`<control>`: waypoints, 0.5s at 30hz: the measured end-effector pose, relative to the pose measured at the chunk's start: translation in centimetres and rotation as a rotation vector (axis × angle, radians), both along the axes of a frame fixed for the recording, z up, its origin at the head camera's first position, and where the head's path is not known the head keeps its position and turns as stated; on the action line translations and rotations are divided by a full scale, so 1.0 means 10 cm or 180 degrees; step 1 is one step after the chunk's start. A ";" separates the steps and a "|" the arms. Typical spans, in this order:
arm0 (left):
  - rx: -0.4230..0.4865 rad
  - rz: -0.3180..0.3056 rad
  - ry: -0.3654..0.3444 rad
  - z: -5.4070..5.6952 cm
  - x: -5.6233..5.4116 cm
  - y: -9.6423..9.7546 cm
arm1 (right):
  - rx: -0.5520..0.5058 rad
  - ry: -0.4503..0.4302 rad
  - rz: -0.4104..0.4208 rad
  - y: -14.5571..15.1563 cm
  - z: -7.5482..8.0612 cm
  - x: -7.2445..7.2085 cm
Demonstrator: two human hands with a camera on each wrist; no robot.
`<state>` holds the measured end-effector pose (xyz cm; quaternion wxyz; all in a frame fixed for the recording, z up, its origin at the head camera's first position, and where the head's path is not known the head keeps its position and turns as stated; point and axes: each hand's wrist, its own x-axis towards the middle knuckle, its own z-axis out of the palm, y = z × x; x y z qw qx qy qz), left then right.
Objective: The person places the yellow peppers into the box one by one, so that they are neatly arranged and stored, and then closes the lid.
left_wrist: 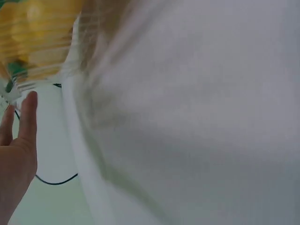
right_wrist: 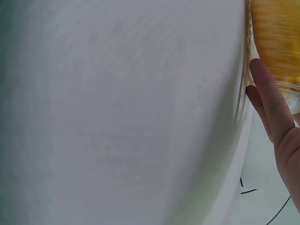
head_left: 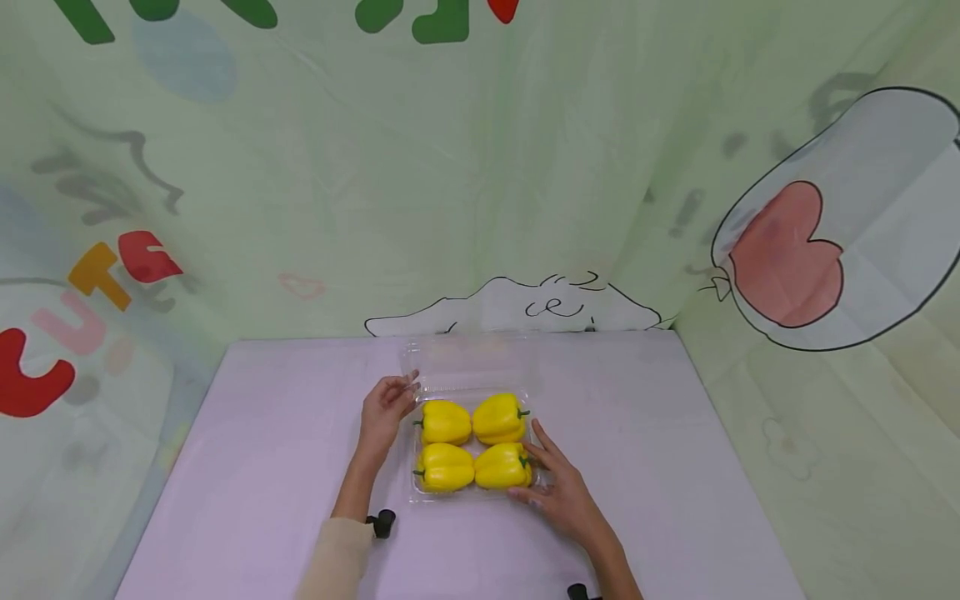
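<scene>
A clear plastic clamshell box lies open on the table in the head view, its transparent lid folded back toward the wall. Several yellow bell peppers with green stems sit inside in two rows. My left hand is at the box's back left corner, fingertips right at the edge by the lid. My right hand spreads its fingers along the right side, touching the box and close to the peppers there. In the right wrist view, straight fingers rest against the clear wall.
The box stands on a pale lilac tabletop, toward its back edge. Behind it hangs a light green printed cloth, with more cloth on both sides. Black wrist camera mounts show under the forearms.
</scene>
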<state>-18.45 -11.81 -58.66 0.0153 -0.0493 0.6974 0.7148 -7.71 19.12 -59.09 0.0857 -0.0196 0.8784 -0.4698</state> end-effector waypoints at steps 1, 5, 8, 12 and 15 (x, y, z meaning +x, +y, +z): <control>-0.0133 -0.0006 0.0024 0.02 0.02 -0.01 | 0.0002 0.0004 0.0000 0.00 0.00 0.00; -0.0730 -0.0105 0.0198 0.11 0.14 -0.07 | 0.0044 0.0016 0.0002 0.00 0.00 0.00; -0.0995 -0.0196 0.0268 0.14 0.25 -0.10 | 0.0060 0.0018 0.0001 0.00 -0.01 0.00; -0.1106 -0.0239 0.0305 0.15 0.45 -0.13 | 0.0057 0.0038 -0.0008 0.00 -0.01 0.01; -0.1122 -0.0234 0.0325 0.15 0.62 -0.13 | 0.0039 0.0018 -0.0028 0.00 -0.01 0.02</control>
